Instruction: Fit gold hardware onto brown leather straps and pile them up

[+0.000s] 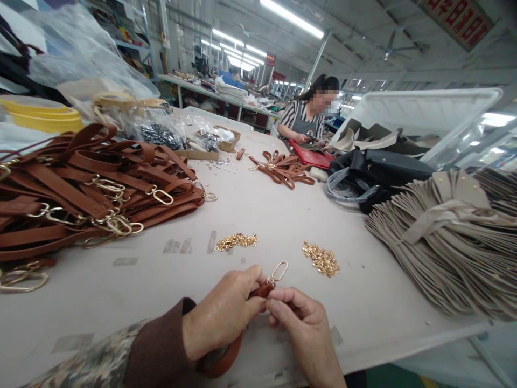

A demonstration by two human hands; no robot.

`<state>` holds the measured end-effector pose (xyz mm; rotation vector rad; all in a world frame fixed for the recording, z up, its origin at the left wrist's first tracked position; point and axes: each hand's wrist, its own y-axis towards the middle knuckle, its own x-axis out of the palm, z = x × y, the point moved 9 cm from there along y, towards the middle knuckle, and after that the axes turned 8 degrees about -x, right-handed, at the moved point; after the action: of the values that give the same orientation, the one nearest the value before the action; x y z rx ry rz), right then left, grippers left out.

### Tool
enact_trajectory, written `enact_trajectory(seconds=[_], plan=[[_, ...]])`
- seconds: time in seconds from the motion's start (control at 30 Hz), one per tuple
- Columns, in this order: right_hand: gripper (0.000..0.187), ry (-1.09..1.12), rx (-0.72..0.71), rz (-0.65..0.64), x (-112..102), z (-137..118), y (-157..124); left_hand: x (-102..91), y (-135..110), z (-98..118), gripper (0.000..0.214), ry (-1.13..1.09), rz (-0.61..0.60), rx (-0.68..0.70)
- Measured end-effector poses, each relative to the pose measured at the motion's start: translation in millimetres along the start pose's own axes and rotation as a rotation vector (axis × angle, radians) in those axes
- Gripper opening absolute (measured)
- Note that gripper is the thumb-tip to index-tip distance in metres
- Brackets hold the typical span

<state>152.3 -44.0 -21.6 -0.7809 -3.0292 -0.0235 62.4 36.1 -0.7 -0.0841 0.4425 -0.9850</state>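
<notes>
A brown leather strap (pixel 230 353) curves under my left hand (pixel 226 307), which grips it close to its end. From that end a gold oval ring clasp (pixel 280 271) sticks out over the table. The thumb and forefinger of my right hand (pixel 301 323) are pinched together against the strap end, touching my left fingertips; whatever small piece they may hold is hidden. Just beyond my hands lie two little heaps of gold metal fittings, one heap (pixel 236 242) to the left and another heap (pixel 322 259) to the right.
Brown straps with gold clasps (pixel 81 188) are piled high at left. More straps (pixel 283 170) lie farther back. Bundled grey-beige leather pieces (pixel 448 237), a black bag (pixel 379 175) and a white bin (pixel 436 116) stand at right. A co-worker (pixel 309 116) sits across the table.
</notes>
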Motion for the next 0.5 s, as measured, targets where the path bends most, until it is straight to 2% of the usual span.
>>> enact_trajectory(seconds=[0.23,0.5], plan=[[0.026,-0.059,0.029,-0.05,3.3,4.6,-0.6,10.2,-4.0,4.3,0.012,-0.03,-0.096,0.067],[0.024,-0.109,0.037,-0.116,7.4,8.8,-3.4,10.7,-7.2,4.2,0.013,0.053,-0.111,0.092]])
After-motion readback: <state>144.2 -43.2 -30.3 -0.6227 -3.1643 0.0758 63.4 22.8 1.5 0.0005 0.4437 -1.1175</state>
